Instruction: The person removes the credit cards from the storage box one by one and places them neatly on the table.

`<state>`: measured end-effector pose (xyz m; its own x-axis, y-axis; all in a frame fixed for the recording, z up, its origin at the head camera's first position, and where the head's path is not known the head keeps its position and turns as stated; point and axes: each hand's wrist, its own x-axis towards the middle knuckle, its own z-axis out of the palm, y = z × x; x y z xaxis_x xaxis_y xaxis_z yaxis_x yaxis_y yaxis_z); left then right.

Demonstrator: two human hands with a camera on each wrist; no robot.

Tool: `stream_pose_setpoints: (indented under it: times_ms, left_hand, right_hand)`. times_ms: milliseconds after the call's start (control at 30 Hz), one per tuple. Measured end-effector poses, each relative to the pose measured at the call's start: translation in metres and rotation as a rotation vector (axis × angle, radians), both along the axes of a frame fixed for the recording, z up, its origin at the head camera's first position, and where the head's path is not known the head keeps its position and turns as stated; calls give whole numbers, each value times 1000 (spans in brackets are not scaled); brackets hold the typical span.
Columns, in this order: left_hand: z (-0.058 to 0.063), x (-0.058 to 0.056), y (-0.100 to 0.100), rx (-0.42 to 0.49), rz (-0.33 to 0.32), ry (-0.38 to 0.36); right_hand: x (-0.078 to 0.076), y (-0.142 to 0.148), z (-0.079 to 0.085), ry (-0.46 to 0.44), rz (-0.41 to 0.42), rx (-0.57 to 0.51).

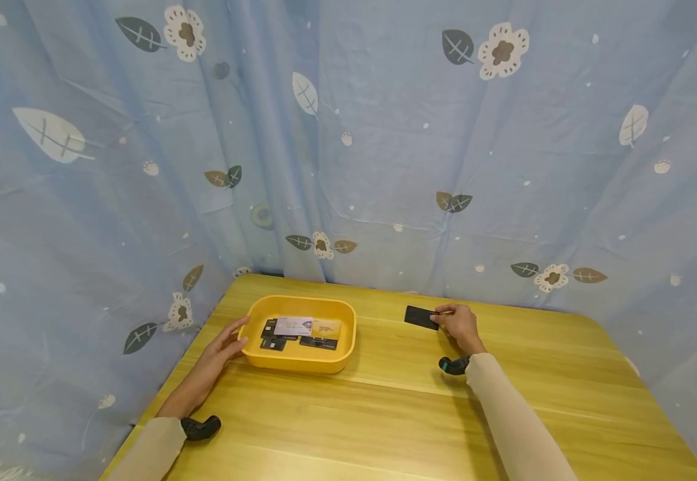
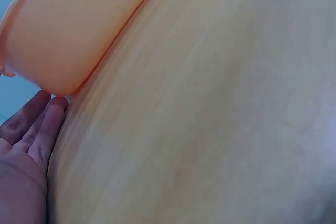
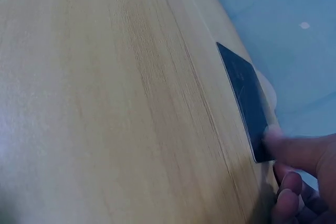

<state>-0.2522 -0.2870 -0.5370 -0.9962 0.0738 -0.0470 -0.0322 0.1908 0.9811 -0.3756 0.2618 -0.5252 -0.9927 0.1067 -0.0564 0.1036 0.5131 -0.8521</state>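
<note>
A thin black card (image 1: 419, 317) is pinched at its right end by my right hand (image 1: 458, 325), toward the back of the table. In the right wrist view the thumb lies on the near end of the black card (image 3: 245, 98), with the other fingers curled below. At the left, my left hand (image 1: 219, 354) rests its extended fingers against the end of a yellow tub (image 1: 300, 365). The left wrist view has the fingertips (image 2: 51, 119) at the lower corner of the tub. Inside lie several dark cards (image 1: 318, 343), a whitish card (image 1: 293, 326) and a yellowish card (image 1: 326, 329).
The wooden table (image 1: 324, 427) carries the tub near its back left corner. Blue curtains (image 1: 384, 133) with leaf and flower prints hang behind and beside the table. A black wrist device (image 1: 201, 428) is on the left wrist, and another device (image 1: 453, 365) on the right.
</note>
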Motion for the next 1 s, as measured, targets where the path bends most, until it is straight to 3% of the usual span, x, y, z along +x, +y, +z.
stream_pose_setpoints:
  times_ms: [500, 733, 1000]
  left_hand:
    - [-1, 1, 0, -7, -1, 7]
    - [-3, 4, 0, 4, -3, -4]
    - [1, 3, 1, 1, 2, 6]
  right_hand:
    - [-3, -1, -4, 35, 0, 72]
    - [1, 0, -4, 41, 20, -3]
    - [8, -4, 10, 83, 56, -45]
